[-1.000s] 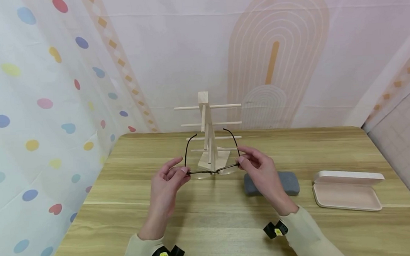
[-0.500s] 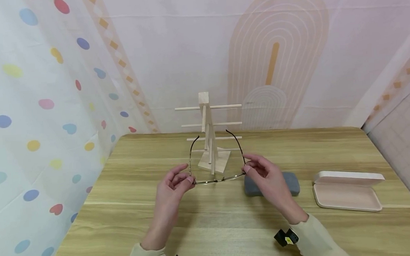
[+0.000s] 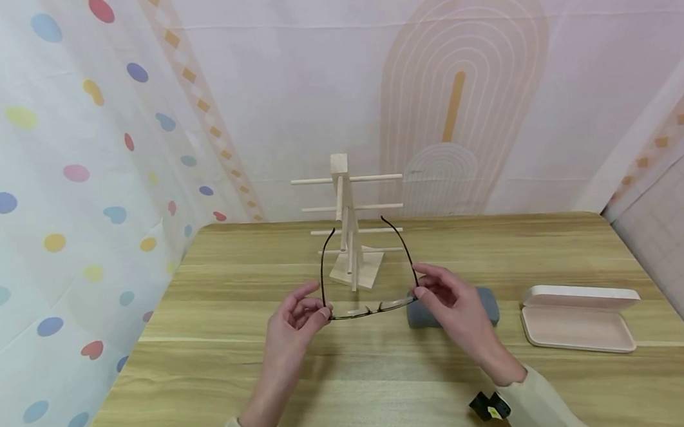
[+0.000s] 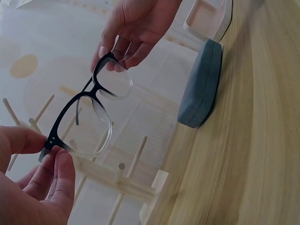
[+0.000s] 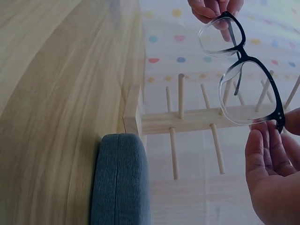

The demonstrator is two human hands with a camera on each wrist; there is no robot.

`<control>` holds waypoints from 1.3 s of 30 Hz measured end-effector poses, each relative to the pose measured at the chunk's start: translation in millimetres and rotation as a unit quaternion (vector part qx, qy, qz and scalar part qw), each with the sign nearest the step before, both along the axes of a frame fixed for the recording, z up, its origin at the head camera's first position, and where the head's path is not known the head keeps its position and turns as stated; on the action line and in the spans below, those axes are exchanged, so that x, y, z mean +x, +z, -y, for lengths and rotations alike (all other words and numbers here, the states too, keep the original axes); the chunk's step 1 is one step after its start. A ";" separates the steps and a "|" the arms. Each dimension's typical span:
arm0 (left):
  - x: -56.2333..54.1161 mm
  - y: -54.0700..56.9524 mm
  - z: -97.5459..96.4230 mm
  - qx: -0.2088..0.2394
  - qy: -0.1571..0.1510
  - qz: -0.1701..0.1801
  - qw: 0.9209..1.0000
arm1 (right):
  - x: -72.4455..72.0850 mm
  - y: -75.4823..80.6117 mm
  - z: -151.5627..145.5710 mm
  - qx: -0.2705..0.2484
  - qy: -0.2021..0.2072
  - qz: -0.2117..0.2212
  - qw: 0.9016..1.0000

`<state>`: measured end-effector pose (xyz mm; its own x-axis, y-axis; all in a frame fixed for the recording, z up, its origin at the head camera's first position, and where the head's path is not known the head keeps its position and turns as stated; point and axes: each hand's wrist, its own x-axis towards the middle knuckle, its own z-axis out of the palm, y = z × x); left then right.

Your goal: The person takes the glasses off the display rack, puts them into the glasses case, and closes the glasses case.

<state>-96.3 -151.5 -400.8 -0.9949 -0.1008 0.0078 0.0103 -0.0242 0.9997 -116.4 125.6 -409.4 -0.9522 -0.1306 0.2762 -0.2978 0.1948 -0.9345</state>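
Observation:
A pair of eyeglasses (image 3: pixel 369 311) with a dark upper frame and clear lower rims is held in the air between both hands, temples unfolded and pointing away. My left hand (image 3: pixel 294 325) pinches the left corner of the frame by the hinge, thumb against fingers. At the opposite corner, my right hand (image 3: pixel 454 307) pinches the frame in the same way. In the left wrist view, the glasses (image 4: pixel 84 108) hang clear of the table. Beyond the temples stands a pale wooden rack (image 3: pixel 348 219) with pegs on both sides.
Partly behind my right hand, a closed grey-blue glasses case (image 3: pixel 487 306) lies on the wooden table (image 3: pixel 198 350). An open white case with a pink inside (image 3: pixel 580 327) lies farther right. Patterned curtains (image 3: pixel 288 81) hang behind and to the left.
Both hands have drawn the glasses back from the rack, toward me and slightly right. The rack and both cases stay where they were.

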 end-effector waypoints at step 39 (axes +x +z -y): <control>10.8 -5.2 -19.5 0.011 -0.023 -0.059 0.998 | 24.1 -2.9 -10.0 -0.041 -0.052 -0.116 0.991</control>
